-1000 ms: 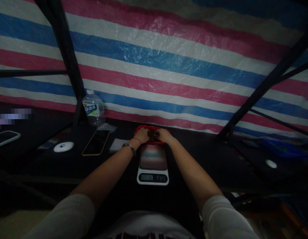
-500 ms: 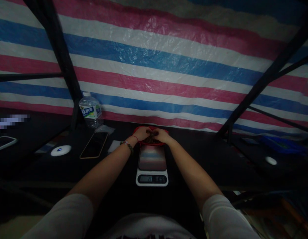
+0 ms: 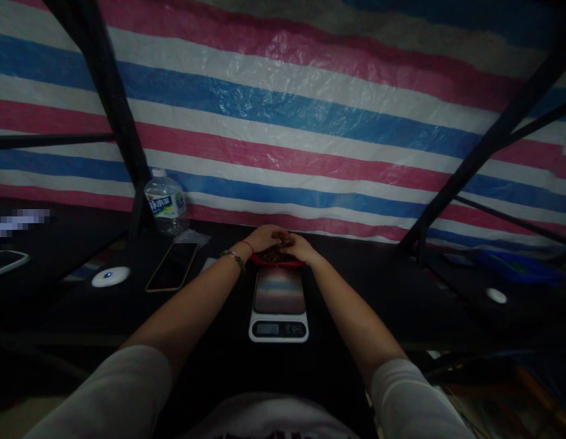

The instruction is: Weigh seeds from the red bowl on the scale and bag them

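Note:
Both my hands meet over a red bowl [image 3: 278, 262] that stands on the dark table just beyond a white kitchen scale [image 3: 279, 306]. Inside the bowl lies something dark and crumbly. My left hand [image 3: 261, 238] has its fingers curled together above the bowl and touches my right hand [image 3: 297, 246], which is curled the same way. What the fingers pinch is too small and dark to name. A beaded bracelet and a red string circle my left wrist. The scale's steel plate is bare and its display is lit.
Left of the scale lie a phone [image 3: 172, 275], a white paper [image 3: 208, 264], a round white puck with a blue light [image 3: 110, 276] and a water bottle [image 3: 166, 203]. Another white puck [image 3: 496, 296] sits at the right. A striped tarpaulin and black frame poles stand behind the table.
My hands have risen slightly above the bowl and pressed closer together, so the dark contents show below them. The view has shifted a little.

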A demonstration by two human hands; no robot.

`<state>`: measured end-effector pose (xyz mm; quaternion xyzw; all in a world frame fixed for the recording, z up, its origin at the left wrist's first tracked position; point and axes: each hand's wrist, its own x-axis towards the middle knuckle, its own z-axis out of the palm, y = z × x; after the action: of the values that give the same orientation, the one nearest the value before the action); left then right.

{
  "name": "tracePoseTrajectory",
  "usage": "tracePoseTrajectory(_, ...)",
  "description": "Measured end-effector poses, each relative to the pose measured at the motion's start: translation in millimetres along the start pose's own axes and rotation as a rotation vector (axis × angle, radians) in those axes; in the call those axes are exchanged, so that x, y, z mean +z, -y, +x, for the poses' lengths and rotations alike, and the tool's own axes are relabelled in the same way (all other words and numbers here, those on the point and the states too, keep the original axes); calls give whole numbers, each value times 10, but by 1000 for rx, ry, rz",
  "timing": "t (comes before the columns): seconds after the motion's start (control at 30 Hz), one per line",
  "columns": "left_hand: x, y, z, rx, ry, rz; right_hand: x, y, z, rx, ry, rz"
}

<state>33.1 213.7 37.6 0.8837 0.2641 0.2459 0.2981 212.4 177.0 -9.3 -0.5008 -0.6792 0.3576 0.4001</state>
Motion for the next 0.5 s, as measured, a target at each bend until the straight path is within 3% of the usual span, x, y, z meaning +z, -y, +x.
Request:
tracePoseTrajectory(0.17,-2,-4,-83,-55,-202,132,-95,5,-19,60,-74,-94)
tracePoseTrajectory(0.23,-5,-28,-171,-80,-144,233,-132,-10,-21,67,-101,-144)
tracePoseTrajectory(0.4,41,-61,-415,-39,189,331,-137,-4,-37,67,-115,-182)
tracePoseTrajectory(0.5,113,-22,-476,-17,198,364,-85,18,-51,42,-114,-142)
